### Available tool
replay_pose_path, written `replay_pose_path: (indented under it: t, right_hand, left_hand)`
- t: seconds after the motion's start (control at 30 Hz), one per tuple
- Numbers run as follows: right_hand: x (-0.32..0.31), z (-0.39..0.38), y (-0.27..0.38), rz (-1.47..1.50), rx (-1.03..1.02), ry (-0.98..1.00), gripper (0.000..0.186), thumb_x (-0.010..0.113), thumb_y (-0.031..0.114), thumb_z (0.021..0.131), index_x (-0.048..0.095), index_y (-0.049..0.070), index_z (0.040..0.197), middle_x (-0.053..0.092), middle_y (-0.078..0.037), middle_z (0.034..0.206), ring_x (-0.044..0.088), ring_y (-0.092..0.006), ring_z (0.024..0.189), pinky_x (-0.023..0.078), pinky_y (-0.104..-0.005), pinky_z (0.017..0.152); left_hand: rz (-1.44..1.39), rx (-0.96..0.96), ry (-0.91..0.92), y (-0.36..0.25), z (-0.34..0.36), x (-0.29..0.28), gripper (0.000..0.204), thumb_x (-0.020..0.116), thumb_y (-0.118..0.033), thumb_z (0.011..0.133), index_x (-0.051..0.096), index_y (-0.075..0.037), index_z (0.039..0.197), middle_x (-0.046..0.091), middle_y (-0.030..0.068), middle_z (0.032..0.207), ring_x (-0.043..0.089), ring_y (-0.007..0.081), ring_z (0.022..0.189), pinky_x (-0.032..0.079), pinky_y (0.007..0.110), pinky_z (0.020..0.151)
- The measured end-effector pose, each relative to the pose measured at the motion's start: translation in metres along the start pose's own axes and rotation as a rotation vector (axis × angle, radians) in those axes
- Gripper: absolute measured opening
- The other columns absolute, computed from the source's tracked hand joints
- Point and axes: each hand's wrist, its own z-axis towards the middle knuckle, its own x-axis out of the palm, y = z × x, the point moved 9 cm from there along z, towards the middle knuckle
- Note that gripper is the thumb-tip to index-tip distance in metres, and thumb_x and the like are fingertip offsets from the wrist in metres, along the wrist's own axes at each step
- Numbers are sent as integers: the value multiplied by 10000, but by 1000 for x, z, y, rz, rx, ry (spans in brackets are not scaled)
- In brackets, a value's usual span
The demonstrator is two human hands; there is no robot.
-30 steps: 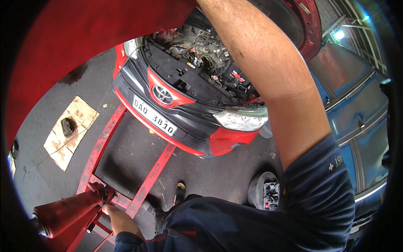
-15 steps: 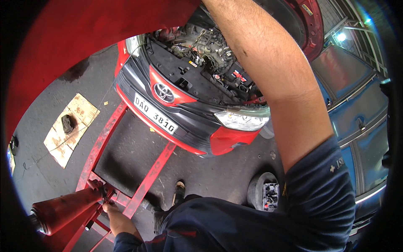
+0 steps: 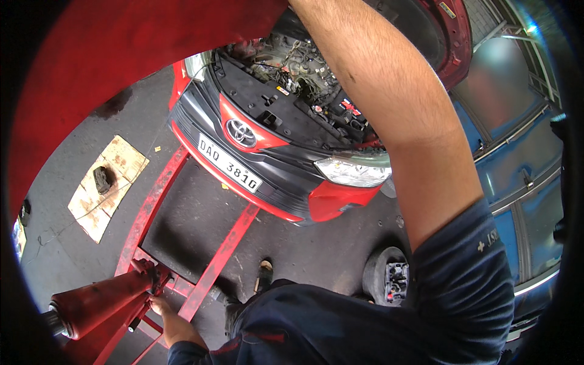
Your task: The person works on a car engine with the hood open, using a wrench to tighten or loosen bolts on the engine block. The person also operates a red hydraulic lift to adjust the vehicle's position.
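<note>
My left hand (image 3: 159,306) is at the foot of a red hydraulic cylinder (image 3: 100,304) on a red engine hoist. Its fingers are closed there on a small part I cannot make out. Just below, a short rod with a black tip (image 3: 134,325) sticks out. My right arm (image 3: 395,91) stretches up across the view, its hand beyond the top edge. Past the hoist stands a red and black car (image 3: 292,188), bonnet raised. A chain (image 3: 292,50) hangs over parts in its engine bay (image 3: 304,79).
Red hoist legs (image 3: 228,243) run along the floor to beneath the bumper. A large red beam (image 3: 121,48) fills the upper left. On the left, a dark block (image 3: 102,180) lies on stained cardboard (image 3: 91,210). A tyre (image 3: 374,277) holding a metal part is at right, near blue-framed panels (image 3: 529,158).
The car, floor items and hoist base sit slightly farther right in my view. My left hand stays at the cylinder's foot, and my right arm keeps nearly the same pose.
</note>
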Motion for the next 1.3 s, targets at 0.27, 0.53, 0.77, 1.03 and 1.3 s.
replay_pose_path:
  t: [0.27,0.53,0.77,1.03,1.3]
  right_hand:
    - [-2,6,0,20,-42,44,253,636,275,885,681,37,815,611,-12,707,527,-109,617,415,-269,563]
    - [-9,8,-3,-67,-35,1,273,636,280,874,660,43,741,599,-16,666,514,-126,565,401,-287,518]
    - [-24,0,10,-172,-94,-46,310,627,320,847,665,38,722,612,-53,652,541,-160,611,421,-319,581]
    - [-89,-49,55,-403,-130,-287,369,598,372,860,681,17,804,669,-178,775,639,-324,762,479,-406,717]
    - [-269,-324,-141,-350,385,-419,489,447,463,955,611,14,851,599,-229,744,579,-418,726,443,-460,647]
  left_hand:
    - [-208,-140,494,-22,1,-5,576,490,-468,883,618,52,1095,631,253,1065,583,352,1040,431,422,890]
    - [22,210,596,-98,-44,-27,606,629,-524,799,638,-6,1115,653,178,1079,598,309,1032,434,399,895]
    - [255,225,487,-113,-43,-43,695,618,-621,756,649,-24,1112,647,200,1093,576,377,1061,416,440,921]
    - [468,-43,754,-103,-71,-21,592,618,-577,810,653,-2,943,651,155,798,625,247,650,510,390,576]
    - [225,-57,923,-197,-208,23,540,613,-544,833,633,-7,894,625,131,741,592,214,591,490,362,521]
